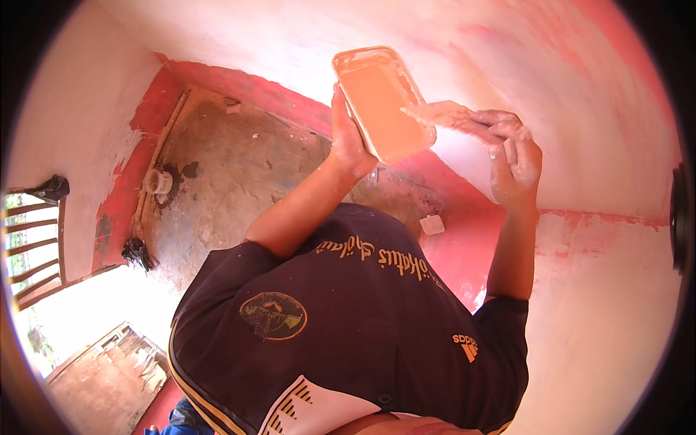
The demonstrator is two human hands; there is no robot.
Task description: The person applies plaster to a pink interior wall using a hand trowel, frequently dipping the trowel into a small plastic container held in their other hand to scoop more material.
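A shallow rectangular tray (373, 51) of pale orange, paint-like paste (380, 101) is held up at the upper middle of the view. My left hand (348, 141) grips its left side and lower edge, with the fingers partly hidden behind it. On the right, my right hand (520, 163) is closed around a flat tool (453, 116) smeared with the same pale stuff. The tool's tip reaches over the tray's right side; whether it touches the paste I cannot tell. Whether it is a brush or a scraper does not show under the coating. Pale smears mark my right fingers.
A pale wall (587, 123) with red patches rises beyond and right of the tray. Along the dirty floor (232, 167) run red lower walls. A small white bucket (158, 181), a black bag (136, 254) and a worn board (109, 384) are at the left, near a barred window (32, 250).
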